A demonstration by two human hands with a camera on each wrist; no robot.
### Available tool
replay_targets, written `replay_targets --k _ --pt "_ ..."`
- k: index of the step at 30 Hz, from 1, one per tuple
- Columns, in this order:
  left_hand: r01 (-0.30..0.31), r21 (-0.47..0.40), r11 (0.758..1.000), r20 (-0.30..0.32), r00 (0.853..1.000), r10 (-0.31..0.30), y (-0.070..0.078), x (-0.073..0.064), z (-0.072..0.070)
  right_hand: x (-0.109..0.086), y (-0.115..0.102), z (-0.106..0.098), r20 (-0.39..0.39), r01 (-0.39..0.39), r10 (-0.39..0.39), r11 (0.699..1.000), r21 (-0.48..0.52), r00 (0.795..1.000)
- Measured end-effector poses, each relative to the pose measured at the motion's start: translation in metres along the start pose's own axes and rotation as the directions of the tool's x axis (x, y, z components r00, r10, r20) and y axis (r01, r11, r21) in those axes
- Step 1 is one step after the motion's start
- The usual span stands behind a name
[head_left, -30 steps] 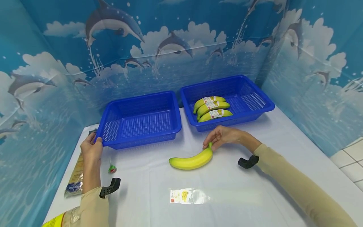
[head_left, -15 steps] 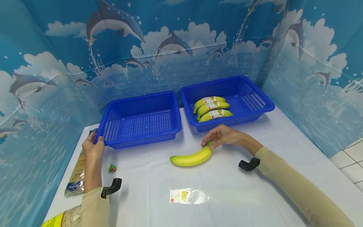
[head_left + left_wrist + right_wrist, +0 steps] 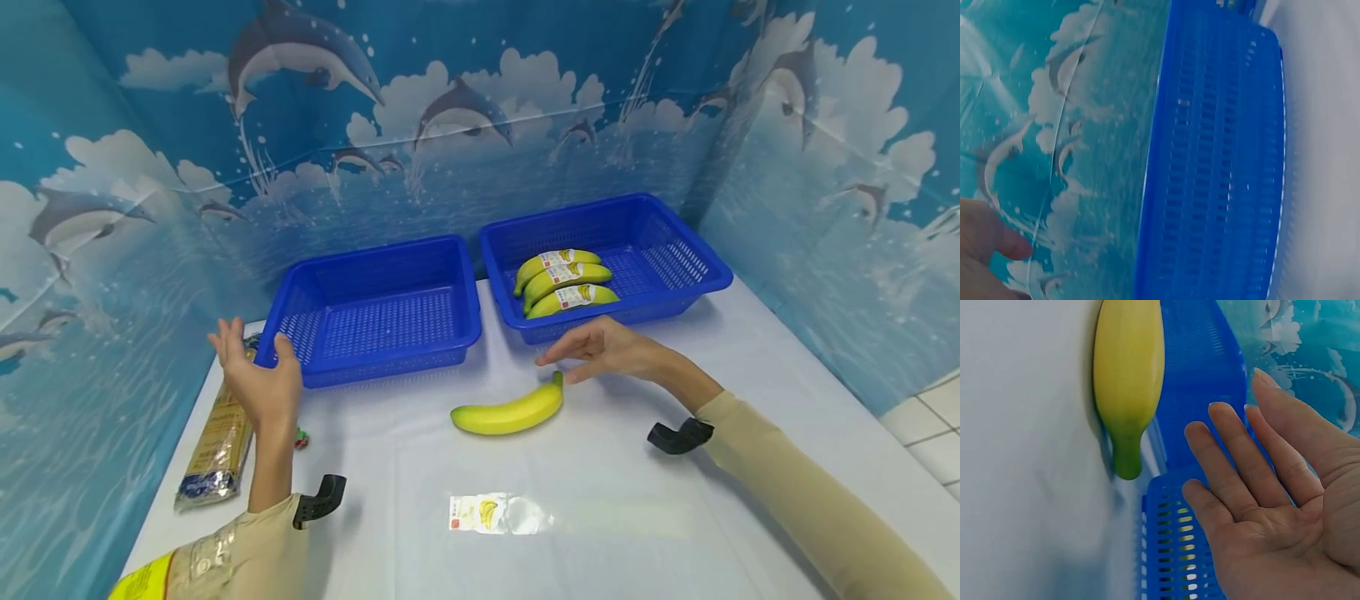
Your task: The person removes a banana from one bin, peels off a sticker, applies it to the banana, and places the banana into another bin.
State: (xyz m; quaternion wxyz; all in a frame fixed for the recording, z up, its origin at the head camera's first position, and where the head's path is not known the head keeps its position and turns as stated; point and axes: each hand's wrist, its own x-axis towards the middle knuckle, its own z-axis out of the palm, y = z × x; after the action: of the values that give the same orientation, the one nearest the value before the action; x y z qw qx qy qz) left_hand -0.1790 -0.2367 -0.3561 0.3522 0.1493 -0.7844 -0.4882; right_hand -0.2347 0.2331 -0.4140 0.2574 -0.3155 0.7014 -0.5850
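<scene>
A single yellow banana (image 3: 510, 414) lies on the white table, its green stem pointing up and right. My right hand (image 3: 607, 350) hovers just beside that stem with fingers spread and holds nothing. In the right wrist view a gap separates the hand (image 3: 1272, 519) from the banana (image 3: 1129, 369). My left hand (image 3: 262, 383) is raised at the front left corner of the left blue basket (image 3: 390, 360), palm spread and nothing in it. The left wrist view has the left hand (image 3: 985, 244) apart from the basket (image 3: 1210, 156). Nothing lies inside this basket.
Several labelled bananas (image 3: 566, 275) lie in the right blue basket (image 3: 637, 312). A banana label (image 3: 480, 514) on clear film lies near the front. On the left are a clear bag of pasta-like sticks (image 3: 213, 458), a small green-red item (image 3: 302, 438) and a yellow-labelled container (image 3: 142, 583).
My left hand has let go of the left basket's rim and lifted toward the right. My right hand has released the banana's stem; the banana shifted slightly away from me before that.
</scene>
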Motion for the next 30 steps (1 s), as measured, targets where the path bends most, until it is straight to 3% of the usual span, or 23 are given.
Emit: replay_targets --k 3,6,8,10,12,13,15,17,18,19,20,21,25,26,27,28,30 --pt "-0.116 -0.098 0.988 0.006 0.993 0.117 0.01 -0.011 0.008 -0.002 -0.007 0.002 0.022 0.027 -0.027 1.0 -0.005 0.999" --pt "-0.26 -0.239 0.935 0.03 0.961 0.275 0.017 -0.025 0.017 -0.004 -0.015 0.004 0.056 0.06 -0.06 0.998 -0.01 0.997" --pt "-0.356 -0.339 0.871 0.054 0.917 0.396 0.021 -0.036 0.024 -0.005 -0.02 0.006 0.079 0.084 -0.084 0.996 0.0 0.993" --pt "-0.424 -0.426 0.799 0.092 0.859 0.504 0.023 -0.049 0.03 -0.006 -0.024 0.008 0.101 0.099 -0.1 0.995 0.017 0.99" --pt "-0.437 -0.506 0.743 0.145 0.807 0.573 0.024 -0.061 0.034 -0.006 -0.027 0.011 0.123 0.105 -0.11 0.994 0.04 0.986" --pt "-0.427 -0.538 0.727 0.18 0.785 0.593 0.024 -0.068 0.035 -0.006 -0.028 0.013 0.13 0.103 -0.109 0.993 0.051 0.985" --pt "-0.384 -0.583 0.716 0.259 0.748 0.611 0.021 -0.08 0.036 -0.006 -0.028 0.016 0.147 0.098 -0.108 0.992 0.074 0.983" --pt "-0.319 -0.604 0.731 0.361 0.708 0.607 0.017 -0.091 0.035 -0.007 -0.027 0.02 0.167 0.089 -0.103 0.992 0.09 0.981" --pt "-0.291 -0.599 0.746 0.42 0.679 0.602 0.015 -0.096 0.035 -0.007 -0.026 0.022 0.178 0.086 -0.102 0.992 0.094 0.979" --pt "-0.269 -0.585 0.765 0.485 0.64 0.596 0.012 -0.1 0.034 -0.007 -0.025 0.024 0.189 0.08 -0.096 0.993 0.092 0.977" --pt "-0.248 -0.568 0.785 0.553 0.591 0.587 0.01 -0.103 0.033 -0.007 -0.025 0.026 0.2 0.069 -0.087 0.993 0.094 0.976" --pt "-0.231 -0.549 0.803 0.622 0.529 0.577 0.008 -0.107 0.032 -0.007 -0.023 0.027 0.211 0.06 -0.078 0.994 0.089 0.974" --pt "-0.229 -0.457 0.859 0.825 0.251 0.506 0.004 -0.114 0.028 -0.006 -0.021 0.033 0.259 0.027 -0.049 0.996 0.09 0.965" --pt "-0.233 -0.439 0.868 0.853 0.194 0.484 0.003 -0.115 0.027 -0.005 -0.021 0.035 0.266 0.018 -0.043 0.995 0.094 0.963" --pt "-0.239 -0.424 0.874 0.873 0.149 0.464 0.003 -0.116 0.027 -0.005 -0.02 0.036 0.273 0.013 -0.039 0.995 0.097 0.961" --pt "-0.249 -0.407 0.879 0.888 0.115 0.445 0.002 -0.117 0.027 -0.004 -0.019 0.037 0.277 0.006 -0.034 0.995 0.101 0.96" --pt "-0.269 -0.376 0.887 0.91 0.076 0.408 0.001 -0.118 0.027 -0.003 -0.017 0.039 0.278 -0.007 -0.023 0.994 0.107 0.96"
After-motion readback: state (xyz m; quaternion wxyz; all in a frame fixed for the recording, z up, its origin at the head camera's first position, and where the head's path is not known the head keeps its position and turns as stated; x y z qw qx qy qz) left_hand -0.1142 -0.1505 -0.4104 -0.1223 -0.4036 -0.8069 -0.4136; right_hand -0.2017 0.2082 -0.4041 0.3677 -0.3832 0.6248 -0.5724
